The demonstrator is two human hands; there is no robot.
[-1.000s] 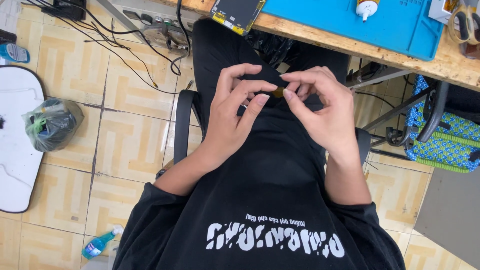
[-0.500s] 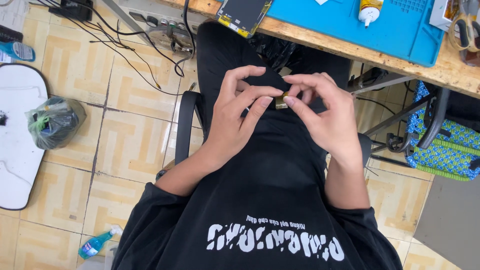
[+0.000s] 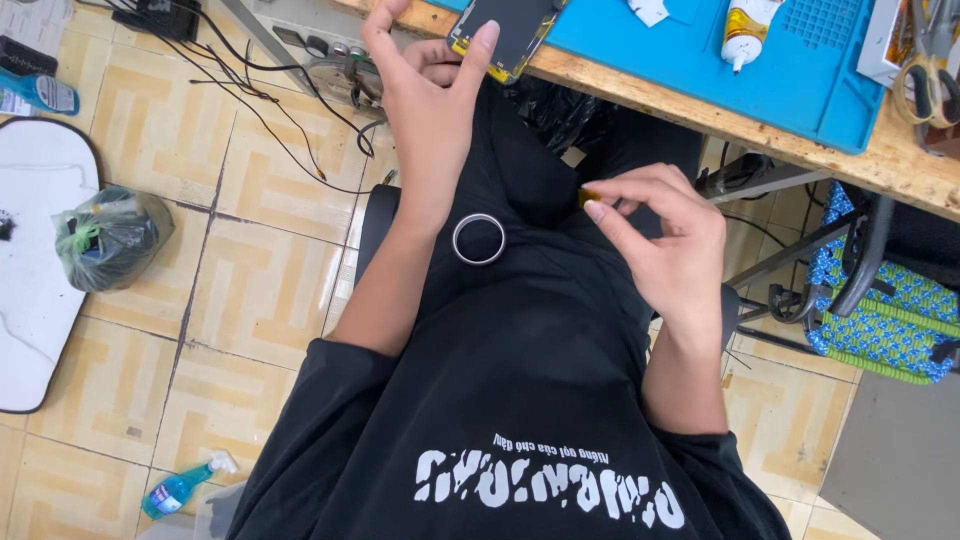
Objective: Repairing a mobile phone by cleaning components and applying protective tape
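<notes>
My left hand [image 3: 430,95] is raised to the wooden table's edge [image 3: 700,100], fingers apart, its fingertips touching a dark opened phone [image 3: 505,35] that overhangs the edge. My right hand [image 3: 665,240] stays over my lap, thumb and forefinger pinched on a small yellowish piece [image 3: 588,197] that is mostly hidden. A thin tape ring [image 3: 479,239] lies on my black shirt between the two hands.
A blue work mat [image 3: 800,70] on the table carries a glue bottle [image 3: 748,30]; scissors [image 3: 930,60] lie at the right. Cables and a power strip [image 3: 330,60] run across the tiled floor. A tied bag [image 3: 110,238], white board [image 3: 35,270], spray bottle [image 3: 180,487] and blue woven chair [image 3: 880,320] surround me.
My left hand has left the small piece and risen to the phone on the table edge. The right hand alone now pinches the piece. The tape ring has come into view on my lap.
</notes>
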